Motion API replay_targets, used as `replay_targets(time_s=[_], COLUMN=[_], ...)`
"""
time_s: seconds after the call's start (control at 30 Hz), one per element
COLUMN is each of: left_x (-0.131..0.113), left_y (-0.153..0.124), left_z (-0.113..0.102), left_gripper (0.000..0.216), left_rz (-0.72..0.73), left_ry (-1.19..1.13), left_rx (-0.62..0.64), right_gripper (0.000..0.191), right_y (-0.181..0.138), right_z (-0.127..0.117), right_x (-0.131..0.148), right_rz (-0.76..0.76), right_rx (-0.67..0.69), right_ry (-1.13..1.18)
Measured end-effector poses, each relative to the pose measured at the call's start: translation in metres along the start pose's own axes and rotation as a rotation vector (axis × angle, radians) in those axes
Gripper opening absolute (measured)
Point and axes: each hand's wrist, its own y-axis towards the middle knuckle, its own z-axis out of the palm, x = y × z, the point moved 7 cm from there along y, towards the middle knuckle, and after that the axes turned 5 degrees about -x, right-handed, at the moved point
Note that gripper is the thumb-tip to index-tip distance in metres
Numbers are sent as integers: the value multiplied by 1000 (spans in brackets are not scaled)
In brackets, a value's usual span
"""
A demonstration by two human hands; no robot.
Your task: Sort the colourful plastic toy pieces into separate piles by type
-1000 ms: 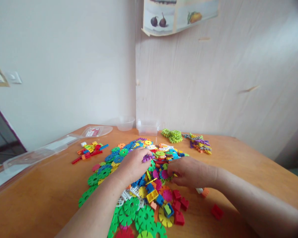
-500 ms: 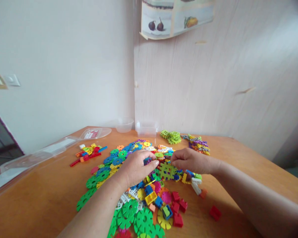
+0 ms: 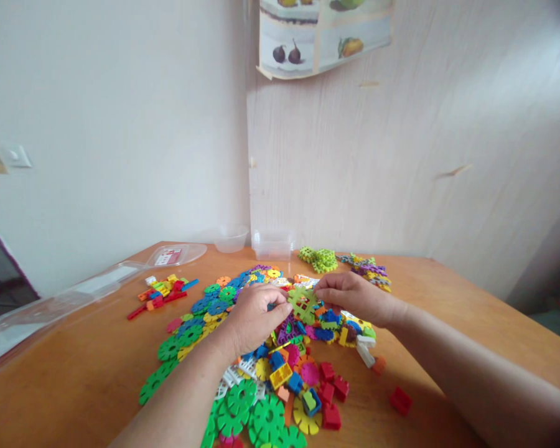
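Observation:
A flat lime-green lattice building piece (image 3: 302, 305) is tilted up between my hands, just above a mixed heap of plastic toys. My right hand (image 3: 354, 297) pinches its right edge, thumb and forefinger closed. On the other side my left hand (image 3: 256, 318) is curled, with thumb and forefinger at the piece's left edge; its other fingertips are hidden. Under the hands lie a purple triangular lattice piece (image 3: 288, 331), blue pieces and slotted discs. Nearer me are green slotted discs (image 3: 268, 417), a yellow block (image 3: 280, 376) and several red blocks (image 3: 331, 416).
Stacked lime-green lattice pieces (image 3: 324, 260) and a mixed-colour lattice pile (image 3: 371, 272) lie at the back right. Two clear containers (image 3: 273, 245) stand against the wall. Small bricks (image 3: 165, 291) sit at the left, near a clear lid (image 3: 186, 252). A lone red block (image 3: 401, 401) lies at the right.
The lime-green lattice piece has come up off the heap and turned, and is now between both hands. My right hand has moved slightly left with it. The view has shifted a little.

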Motion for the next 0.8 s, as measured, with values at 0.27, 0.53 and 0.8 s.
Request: replay_targets(time_s=[0.27,0.53,0.8], left_x=[7,0,30], left_y=[1,-5,-3], left_z=[-8,3,-26], left_gripper=[32,40,47], left_rz=[-158,-219,-359], left_ry=[-236,-569,-499], left_rx=[-130,-48,-390], right_gripper=[35,41,37], right_y=[6,12,35], right_z=[-28,-81,-105], right_x=[-1,-34,-56], right_rz=[-4,106,142], right_rx=[-214,-597,-729], right_ry=[107,265,-50])
